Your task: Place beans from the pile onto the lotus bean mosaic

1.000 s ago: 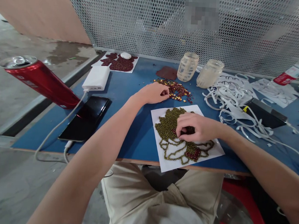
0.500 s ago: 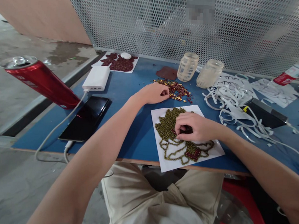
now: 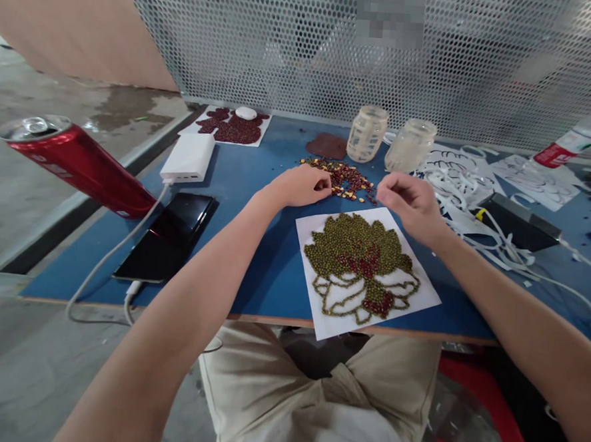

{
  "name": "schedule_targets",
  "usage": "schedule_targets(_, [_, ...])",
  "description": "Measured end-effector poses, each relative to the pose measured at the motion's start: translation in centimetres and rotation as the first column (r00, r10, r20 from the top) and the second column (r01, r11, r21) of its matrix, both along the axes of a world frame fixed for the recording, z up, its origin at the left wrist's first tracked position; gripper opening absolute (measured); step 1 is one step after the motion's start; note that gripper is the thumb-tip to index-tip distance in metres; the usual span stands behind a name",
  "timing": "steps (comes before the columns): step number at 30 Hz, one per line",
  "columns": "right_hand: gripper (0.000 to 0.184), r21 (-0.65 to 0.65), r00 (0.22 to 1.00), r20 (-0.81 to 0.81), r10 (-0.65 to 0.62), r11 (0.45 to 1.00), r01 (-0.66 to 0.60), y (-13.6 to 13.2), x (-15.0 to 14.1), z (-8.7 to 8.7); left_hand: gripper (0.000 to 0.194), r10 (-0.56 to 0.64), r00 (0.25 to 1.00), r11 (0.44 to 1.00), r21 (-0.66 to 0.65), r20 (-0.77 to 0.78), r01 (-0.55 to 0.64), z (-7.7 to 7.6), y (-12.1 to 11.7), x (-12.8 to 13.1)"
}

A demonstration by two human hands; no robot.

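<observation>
R hand (image 3: pixel 409 208) just past far R corner of bean sheet (image 3: pixel 424 295), tips just beside loose mixed-bean pile (image 3: pixel 352 183); fingers curled twd thumb, part-closed, hold on any bean: can't tell. L hand (image 3: pixel 305 185) past far L corner of same sheet, at pile's other end, loosely curled; contents hidden, can't tell. Bean sheet itself flat on blue tbl (image 3: pixel 267 272), one corner over near edge. On sheet: green-bean shape (image 3: pixel 344 241), red beans (image 3: pixel 366 260) mid & low R, bean-outlined petals (image 3: pixel 348 295) w/ white paper inside. Pile beyond sheet, btwn hands. Farther beyond sheet: brown patch (image 3: pixel 327 146), 2 cloudy jars (image 3: pixel 367 133) side by side. R of sheet: white strips (image 3: pixel 463 181) in a tangle, black box (image 3: pixel 520 223), then bottle (image 3: pixel 563 150) w/ red label. L of sheet: black phone (image 3: pixel 167 236), white pwr bank (image 3: pixel 189 156) joined by cable (image 3: pixel 131 292), red can (image 3: pixel 83 165) outermost. Farther L, beyond sheet: 2nd sheet (image 3: pixel 265 124) w/ dark red beans (image 3: pixel 235 130), small white case (image 3: pixel 246 113) on top. Behind all, past sheet: perforated screen (image 3: pixel 296 54).
</observation>
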State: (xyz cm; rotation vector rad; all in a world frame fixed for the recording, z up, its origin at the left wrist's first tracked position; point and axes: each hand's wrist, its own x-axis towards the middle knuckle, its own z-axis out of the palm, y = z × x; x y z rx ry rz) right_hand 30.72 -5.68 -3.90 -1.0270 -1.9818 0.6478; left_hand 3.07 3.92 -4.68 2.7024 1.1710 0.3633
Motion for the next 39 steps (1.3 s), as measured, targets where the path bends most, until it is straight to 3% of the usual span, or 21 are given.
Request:
schedule_targets(2, [0.033, 0.082, 0.987, 0.017, -0.159, 0.984, 0.157, 1.6, 1.2, -0.8, 0.027, -0.002, 1.000, 1.000, -0.001, 0.001, 0.002, 0.0, 0.0, 0.0])
schedule_targets(5, [0.023, 0.180, 0.953, 0.180, -0.245, 0.960, 0.213, 3.6, 2.3, -2.2, 0.027, 0.004, 1.000, 1.000, 0.007, 0.009, -0.004, -0.2, 0.1, -0.1])
schedule_targets(7, [0.024, 0.237, 0.918, 0.323, -0.231, 0.959, 0.157, 4.3, 2.5, -3.0, 0.027, 0.004, 1.000, 1.000, 0.007, 0.017, -0.004, -0.3, 0.2, -0.1])
schedule_targets(9, [0.037, 0.268, 0.878, 0.438, -0.191, 0.961, 0.076, 4.7, 2.3, -3.5, 0.027, 0.000, 1.000, 1.000, 0.005, 0.025, 0.000, -0.5, 0.3, -0.2])
schedule_targets(14, [0.055, 0.228, 0.805, 0.588, -0.074, 0.971, -0.077, 5.1, 1.7, -4.1, 0.029, 0.008, 0.999, 1.000, 0.007, 0.034, -0.009, -0.4, 0.3, -0.2])
schedule_targets(22, [0.053, 0.223, 0.751, 0.650, -0.115, 0.974, -0.044, 5.3, 2.1, -4.0, 0.041, -0.071, 0.997, 0.990, 0.118, 0.001, 0.070, 0.0, -0.4, 0.5])
schedule_targets(26, [0.051, 0.280, 0.751, 0.637, -0.176, 0.960, -0.013, 5.0, 1.9, -3.8, 0.043, -0.072, 0.996, 0.990, 0.120, -0.045, 0.077, -0.3, -0.6, 1.0])
schedule_targets(39, [0.051, 0.283, 0.759, 0.620, -0.196, 0.959, 0.017, 5.1, 1.5, -3.7, 0.043, -0.157, 0.986, 0.982, 0.098, -0.055, 0.162, -0.3, -0.6, 1.4])
